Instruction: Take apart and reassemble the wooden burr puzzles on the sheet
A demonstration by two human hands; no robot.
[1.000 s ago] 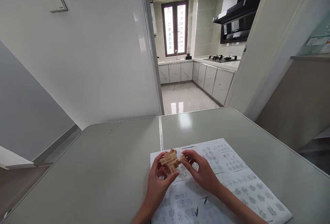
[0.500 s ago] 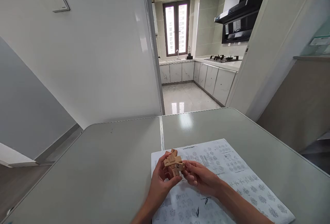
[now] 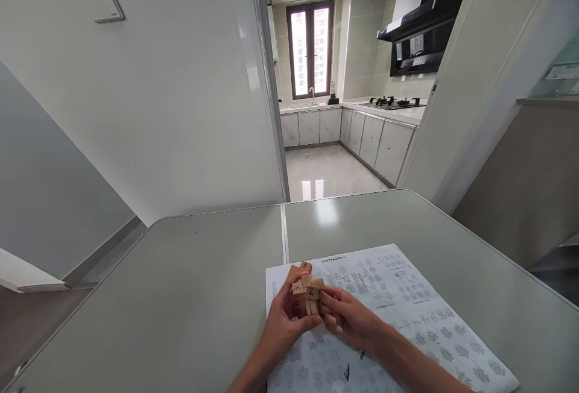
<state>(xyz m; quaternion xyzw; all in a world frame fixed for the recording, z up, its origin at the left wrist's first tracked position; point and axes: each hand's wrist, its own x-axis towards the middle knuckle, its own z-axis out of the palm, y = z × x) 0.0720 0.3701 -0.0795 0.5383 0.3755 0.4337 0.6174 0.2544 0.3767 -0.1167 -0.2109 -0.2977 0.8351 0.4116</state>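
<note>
A wooden burr puzzle [image 3: 312, 292] made of interlocking pale sticks, some marked with numbers such as 2 and 3, is held up above a printed sheet. My left hand [image 3: 286, 311] is closed around its left side, thumb underneath at the lower end. From the right, my right hand [image 3: 346, 311] pinches the puzzle near the piece marked 2, fingers curled. The fingers cover parts of the puzzle. Beneath both hands lies the instruction sheet [image 3: 434, 314], printed with rows of small puzzle diagrams.
The grey-green table [image 3: 181, 302] has a pale seam [image 3: 284, 233] running away from me. Beyond its far edge a doorway opens onto a kitchen with white cabinets [image 3: 310, 128], a gas hob [image 3: 393, 102] and a window [image 3: 311, 49]. A white wall [image 3: 190, 91] stands at the left.
The puzzle has been turned a little, so the piece marked 2 now faces me more squarely. My right hand has shifted slightly left and down with it.
</note>
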